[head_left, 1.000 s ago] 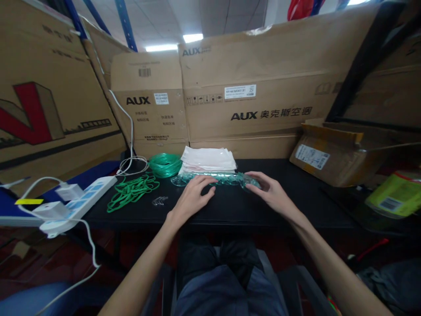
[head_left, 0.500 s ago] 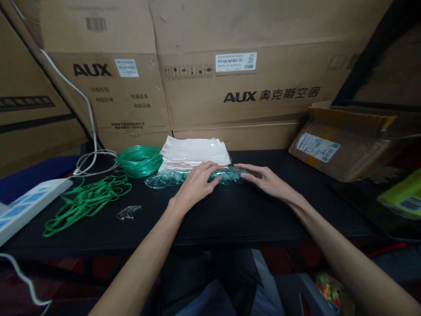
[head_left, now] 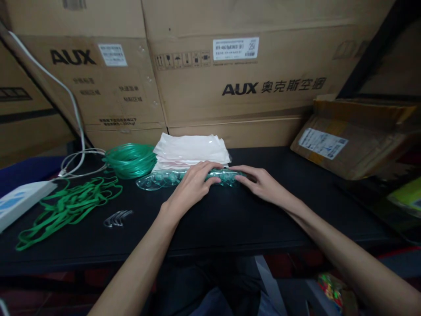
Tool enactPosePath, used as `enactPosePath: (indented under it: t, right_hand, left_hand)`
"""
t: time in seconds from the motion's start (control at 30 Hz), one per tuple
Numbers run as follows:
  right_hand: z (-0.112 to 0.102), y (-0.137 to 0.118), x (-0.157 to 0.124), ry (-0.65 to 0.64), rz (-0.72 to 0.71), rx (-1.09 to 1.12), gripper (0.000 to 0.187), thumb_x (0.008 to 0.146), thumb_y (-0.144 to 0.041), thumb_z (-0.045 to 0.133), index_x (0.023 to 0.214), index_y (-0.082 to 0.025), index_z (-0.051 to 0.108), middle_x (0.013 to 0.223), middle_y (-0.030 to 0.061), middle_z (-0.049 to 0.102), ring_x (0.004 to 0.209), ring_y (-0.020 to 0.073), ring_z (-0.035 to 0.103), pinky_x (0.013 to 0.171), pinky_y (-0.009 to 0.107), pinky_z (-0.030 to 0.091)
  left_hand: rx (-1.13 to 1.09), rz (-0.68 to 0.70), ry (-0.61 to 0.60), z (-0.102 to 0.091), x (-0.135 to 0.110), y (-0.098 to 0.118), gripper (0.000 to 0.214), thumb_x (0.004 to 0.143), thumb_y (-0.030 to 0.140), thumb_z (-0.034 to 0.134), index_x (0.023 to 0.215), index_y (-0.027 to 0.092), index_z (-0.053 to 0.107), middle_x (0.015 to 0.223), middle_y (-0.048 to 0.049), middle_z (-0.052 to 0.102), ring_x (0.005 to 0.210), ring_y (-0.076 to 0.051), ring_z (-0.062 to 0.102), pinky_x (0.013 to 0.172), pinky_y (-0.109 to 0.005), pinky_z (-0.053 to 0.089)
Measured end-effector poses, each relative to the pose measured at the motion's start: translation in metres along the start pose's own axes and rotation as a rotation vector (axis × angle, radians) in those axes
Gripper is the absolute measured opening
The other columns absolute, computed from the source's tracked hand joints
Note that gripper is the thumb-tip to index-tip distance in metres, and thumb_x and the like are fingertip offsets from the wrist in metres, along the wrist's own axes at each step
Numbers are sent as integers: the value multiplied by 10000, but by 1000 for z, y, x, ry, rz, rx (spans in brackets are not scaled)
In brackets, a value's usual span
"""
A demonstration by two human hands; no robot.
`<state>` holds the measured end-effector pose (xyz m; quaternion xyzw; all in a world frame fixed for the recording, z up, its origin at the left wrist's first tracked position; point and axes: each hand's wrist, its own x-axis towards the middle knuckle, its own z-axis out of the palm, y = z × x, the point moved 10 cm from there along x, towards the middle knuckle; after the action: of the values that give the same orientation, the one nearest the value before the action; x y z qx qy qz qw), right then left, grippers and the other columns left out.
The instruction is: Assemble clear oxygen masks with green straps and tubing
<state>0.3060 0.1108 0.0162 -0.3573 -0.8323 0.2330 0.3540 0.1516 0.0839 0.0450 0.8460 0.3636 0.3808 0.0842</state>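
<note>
A row of clear, green-tinted plastic pieces [head_left: 158,180], cup-like and seemingly nested masks, lies across the black table. My left hand [head_left: 197,181] is over the middle of the row, thumb on the near side and fingers curved over the far side. My right hand [head_left: 258,180] grips the right end in the same manner, its thumb close to the left one. Part of the row is hidden under both hands. Right behind it rests a stack of white plastic pouches [head_left: 192,149].
Left of the row are coiled green tubing [head_left: 131,160], a tangle of green elastic straps [head_left: 72,204] and several small curved clear strips [head_left: 117,218]. A white power strip [head_left: 23,199] sits at far left. A brown carton [head_left: 348,140] stands at right, before large AUX boxes [head_left: 197,96].
My view has shifted slightly, so the things at left appear further left. Both hands have kept nearly the same place on the row, with the right fingers and thumb slightly nearer the left hand.
</note>
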Motion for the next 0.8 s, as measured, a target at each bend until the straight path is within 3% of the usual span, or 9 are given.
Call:
enactPosePath:
  t: [0.37, 0.47, 0.57, 0.63, 0.7, 0.8]
  right_hand:
    - [2, -19, -3, 97, -74, -124, 352, 1025, -379, 496, 1327, -226, 593, 1287, 106, 680, 1184, 254, 655, 1061, 445, 496]
    - [-3, -23, -3, 111, -81, -131, 368, 1032, -406, 485, 1330, -227, 607, 1312, 112, 669, 1225, 256, 635, 1086, 448, 484]
    - [-5, -30, 3, 106, -90, -180, 416, 1017, -431, 514, 1360, -212, 602, 1371, 127, 640, 1276, 262, 606, 1135, 457, 447]
    - [-1, -40, 10, 71, -109, -222, 449, 1000, -443, 544, 1374, -202, 602, 1395, 137, 627, 1300, 271, 591, 1159, 467, 421]
    - [10, -51, 21, 7, -133, -261, 469, 981, -454, 573, 1371, -197, 615, 1389, 141, 636, 1305, 281, 587, 1163, 477, 414]
    - [35, -63, 37, -108, -150, -328, 487, 943, -460, 632, 1343, -183, 647, 1345, 151, 665, 1268, 305, 609, 1125, 478, 446]
  left_hand:
    - [77, -42, 11, -8, -5, 10, 384, 889, 304, 744, 1251, 257, 624, 1241, -52, 687, 1198, -243, 626, 1069, -383, 467]
    - [84, -59, 112, -35, -9, 6, 323, 942, 341, 672, 1250, 254, 630, 1259, -61, 685, 1205, -236, 624, 1075, -397, 466]
    - [118, -143, 268, -81, -21, -12, 248, 1017, 350, 531, 1198, 234, 654, 1239, -76, 697, 1194, -233, 630, 1064, -418, 469]
    - [160, -175, 265, -101, -31, -25, 248, 1021, 361, 513, 1154, 233, 678, 1201, -74, 715, 1170, -239, 640, 1059, -431, 471]
    - [199, -184, 202, -107, -41, -34, 238, 1010, 365, 534, 1133, 242, 696, 1176, -64, 727, 1154, -239, 646, 1075, -441, 462]
    - [235, -167, 107, -96, -52, -39, 249, 993, 366, 573, 1188, 274, 699, 1223, -51, 716, 1192, -234, 631, 1099, -434, 456]
